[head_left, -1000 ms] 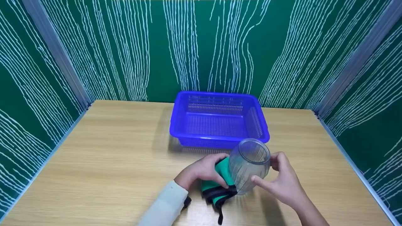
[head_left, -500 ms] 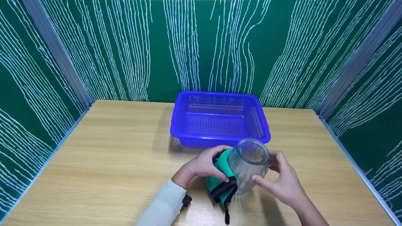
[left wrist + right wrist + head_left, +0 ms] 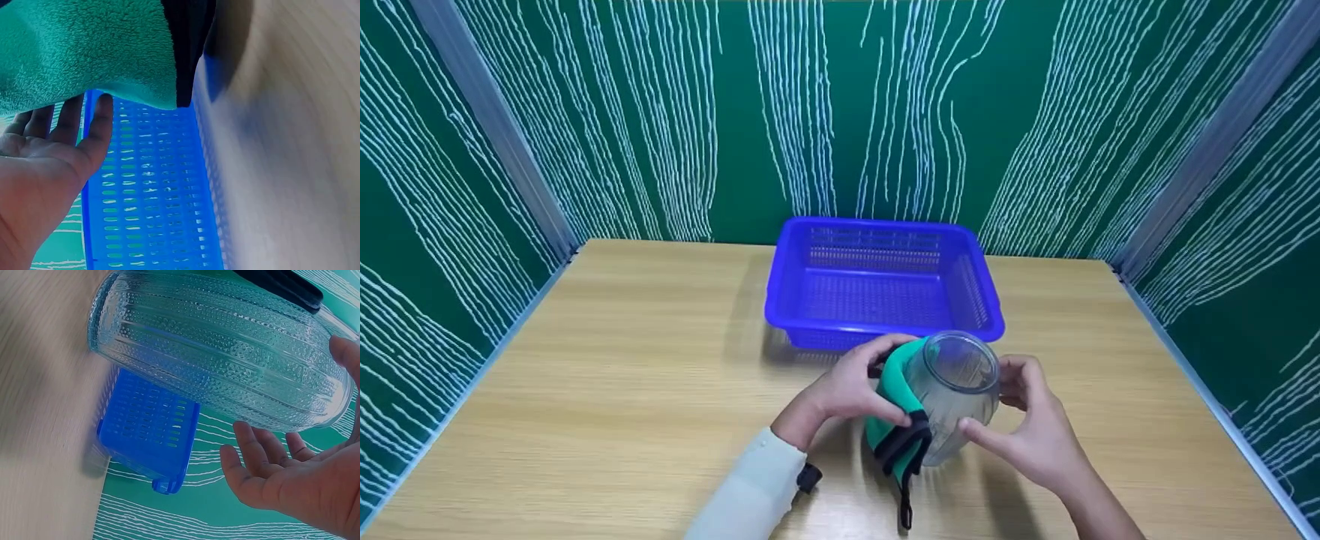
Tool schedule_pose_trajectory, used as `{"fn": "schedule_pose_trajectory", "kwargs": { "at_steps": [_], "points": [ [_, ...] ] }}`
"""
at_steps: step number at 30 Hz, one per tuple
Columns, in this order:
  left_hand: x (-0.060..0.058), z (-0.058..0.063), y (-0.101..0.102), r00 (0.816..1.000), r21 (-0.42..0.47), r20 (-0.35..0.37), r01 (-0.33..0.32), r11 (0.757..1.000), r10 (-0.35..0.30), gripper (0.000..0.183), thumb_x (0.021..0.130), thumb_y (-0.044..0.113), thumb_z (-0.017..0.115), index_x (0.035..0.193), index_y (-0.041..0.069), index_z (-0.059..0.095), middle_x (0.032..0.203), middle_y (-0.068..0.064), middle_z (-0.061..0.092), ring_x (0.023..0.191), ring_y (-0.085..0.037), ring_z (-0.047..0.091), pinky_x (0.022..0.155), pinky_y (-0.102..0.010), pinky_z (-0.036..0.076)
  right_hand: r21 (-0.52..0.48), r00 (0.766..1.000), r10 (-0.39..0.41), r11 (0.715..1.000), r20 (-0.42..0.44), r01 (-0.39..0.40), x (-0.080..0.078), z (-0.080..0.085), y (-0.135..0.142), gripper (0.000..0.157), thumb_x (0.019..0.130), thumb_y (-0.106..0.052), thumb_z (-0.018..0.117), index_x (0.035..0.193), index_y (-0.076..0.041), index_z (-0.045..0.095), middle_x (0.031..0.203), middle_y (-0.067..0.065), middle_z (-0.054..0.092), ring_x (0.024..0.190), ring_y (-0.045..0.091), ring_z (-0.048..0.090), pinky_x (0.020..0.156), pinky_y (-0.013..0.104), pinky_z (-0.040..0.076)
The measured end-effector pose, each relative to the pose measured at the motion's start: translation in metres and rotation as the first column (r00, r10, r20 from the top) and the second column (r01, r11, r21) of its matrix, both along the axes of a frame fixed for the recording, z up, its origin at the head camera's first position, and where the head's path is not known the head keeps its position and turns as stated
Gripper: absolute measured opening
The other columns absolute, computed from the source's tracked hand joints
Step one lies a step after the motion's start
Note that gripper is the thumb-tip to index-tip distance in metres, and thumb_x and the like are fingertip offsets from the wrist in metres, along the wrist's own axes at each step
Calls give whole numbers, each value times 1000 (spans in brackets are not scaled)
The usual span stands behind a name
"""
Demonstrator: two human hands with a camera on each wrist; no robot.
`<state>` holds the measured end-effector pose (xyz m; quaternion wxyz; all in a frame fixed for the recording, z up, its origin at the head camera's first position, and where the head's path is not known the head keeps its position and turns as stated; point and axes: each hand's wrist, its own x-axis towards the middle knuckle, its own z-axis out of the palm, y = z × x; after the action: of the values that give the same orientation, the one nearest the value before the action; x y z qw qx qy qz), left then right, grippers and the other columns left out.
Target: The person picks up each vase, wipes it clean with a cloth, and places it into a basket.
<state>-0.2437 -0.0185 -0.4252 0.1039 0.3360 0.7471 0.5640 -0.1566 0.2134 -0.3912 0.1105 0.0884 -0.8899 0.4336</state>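
Observation:
A clear glass jar (image 3: 949,424), ribbed and bumpy, is tilted slightly with its open mouth upward in the head view. My right hand (image 3: 1039,442) grips its right side, thumb in front and fingers behind. My left hand (image 3: 851,390) holds a green cloth (image 3: 896,379) with black edging against the jar's left side. A black loop dangles from the cloth's lower corner. The cloth's fuzzy face fills the upper part of the left wrist view, with the fingertips partly behind it. In the right wrist view, the jar's dotted wall spans the top, fingers underneath.
Just behind the jar, a blue slotted plastic basket (image 3: 877,328) stands on the wood-grain table (image 3: 645,375). A small black object (image 3: 808,478) shows beside the left sleeve. Green walls (image 3: 735,120) with white wavy lines enclose the table's back and sides.
My left hand has moved up and slightly right along the jar, drawing the green cloth with it. The cloth now covers more of the jar's left side. The right hand has barely moved.

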Motion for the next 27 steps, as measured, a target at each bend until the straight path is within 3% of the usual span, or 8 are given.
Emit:
{"fn": "schedule_pose_trajectory", "kwargs": {
  "at_steps": [7,12,16,27],
  "points": [
    [3,13,3,999,8,-3,-49,999,49,82,52,26,83,121,41,42,114,17,51,103,-6,48,90,-33,37,-2,1000,-1,1000,-19,1,-1,-1,0,71,59,-29,80,113,-16,37,103,-9,55,92,7,53,81,30,44],
    [6,20,5,997,23,53,-65,998,64,77,55,27,82,119,43,42,113,15,52,102,-8,48,86,-37,38,-9,999,8,1000,-37,-8,-1,0,-1,66,59,-27,80,109,-15,39,102,-9,56,91,7,54,80,25,44],
    [6,21,7,997,41,68,-41,998,39,75,58,27,80,121,42,41,113,14,53,101,-9,48,84,-37,39,-20,999,9,1000,-50,-10,-1,0,-1,64,58,-26,81,106,-15,41,101,-7,57,90,8,55,79,23,43],
    [7,18,8,992,63,110,57,996,-63,82,59,18,77,126,40,35,117,12,50,105,-8,46,89,-34,38,-39,1000,15,999,-20,-15,1,-1,1,62,58,-26,81,106,-15,43,105,-8,56,96,6,53,81,29,45]
  ]
}}
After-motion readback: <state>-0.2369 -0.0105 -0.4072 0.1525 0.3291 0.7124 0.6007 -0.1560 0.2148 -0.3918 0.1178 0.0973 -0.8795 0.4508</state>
